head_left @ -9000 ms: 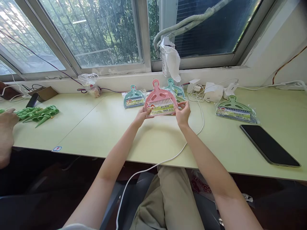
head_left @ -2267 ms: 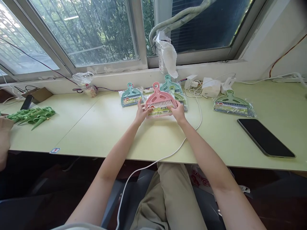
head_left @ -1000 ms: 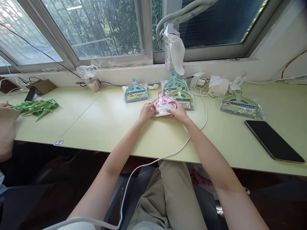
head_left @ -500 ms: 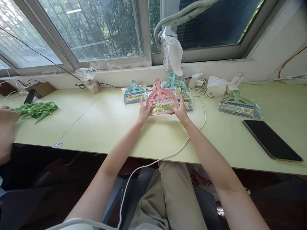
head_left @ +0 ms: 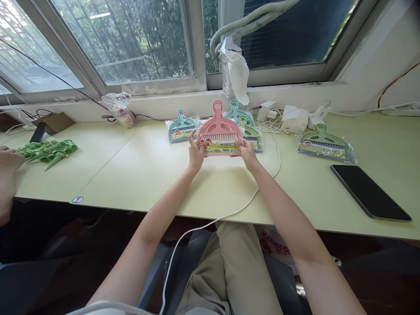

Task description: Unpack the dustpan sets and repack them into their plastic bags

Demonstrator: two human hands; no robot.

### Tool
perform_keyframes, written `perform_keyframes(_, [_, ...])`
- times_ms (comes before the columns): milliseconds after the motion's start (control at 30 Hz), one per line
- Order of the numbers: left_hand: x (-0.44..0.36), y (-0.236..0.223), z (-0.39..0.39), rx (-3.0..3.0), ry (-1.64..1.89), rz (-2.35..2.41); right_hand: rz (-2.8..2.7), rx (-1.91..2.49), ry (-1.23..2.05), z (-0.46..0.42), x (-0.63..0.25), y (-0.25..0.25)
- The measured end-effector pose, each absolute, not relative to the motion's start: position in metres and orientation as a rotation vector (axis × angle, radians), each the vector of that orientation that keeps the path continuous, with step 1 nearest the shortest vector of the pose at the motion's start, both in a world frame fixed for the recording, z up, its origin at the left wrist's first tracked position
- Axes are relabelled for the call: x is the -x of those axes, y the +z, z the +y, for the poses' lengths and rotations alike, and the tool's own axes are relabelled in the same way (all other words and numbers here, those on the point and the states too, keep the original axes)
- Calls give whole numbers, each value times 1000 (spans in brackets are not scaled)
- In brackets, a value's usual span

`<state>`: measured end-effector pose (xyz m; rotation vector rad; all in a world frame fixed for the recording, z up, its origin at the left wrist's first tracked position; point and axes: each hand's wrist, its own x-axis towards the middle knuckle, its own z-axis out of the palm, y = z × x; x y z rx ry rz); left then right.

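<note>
I hold a pink mini dustpan-and-brush set point(head_left: 218, 131) in clear wrapping upright above the pale green table point(head_left: 138, 175), its handle pointing up. My left hand point(head_left: 196, 153) grips its lower left corner and my right hand point(head_left: 246, 151) grips its lower right corner, fingers closed on the pack. Right behind it lie a teal set point(head_left: 181, 127) to the left, and a teal set point(head_left: 236, 112) and a green set point(head_left: 251, 131) to the right.
Another green set point(head_left: 323, 144) and a black phone point(head_left: 370, 192) lie at the right. A white cable point(head_left: 275, 148) runs off the table's front edge. White chargers point(head_left: 293, 120) sit by the wall. Green cones point(head_left: 49, 151) lie far left, near another person's hand point(head_left: 8, 175).
The pink set was lying flat on the table a second ago; I have since lifted and tilted it upright, and it now stands higher with the handle up.
</note>
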<state>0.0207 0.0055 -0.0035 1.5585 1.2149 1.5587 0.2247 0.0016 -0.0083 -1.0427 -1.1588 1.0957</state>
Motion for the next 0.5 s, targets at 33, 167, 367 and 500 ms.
perform_keyframes(33, [-21, -4, 5, -1561, 1567, 1209, -1153, 1042, 1096, 2, -224, -8])
perform_keyframes(167, [-23, -2, 3, -1547, 1584, 1212, -1141, 1034, 1099, 1, -223, -8])
perform_keyframes(367, [-22, 3, -2, -1554, 1614, 1232, -1130, 991, 1209, -3, -224, -2])
perform_keyframes(500, [-22, 6, -3, -1539, 1626, 1227, -1194, 938, 1221, -5, -226, 0])
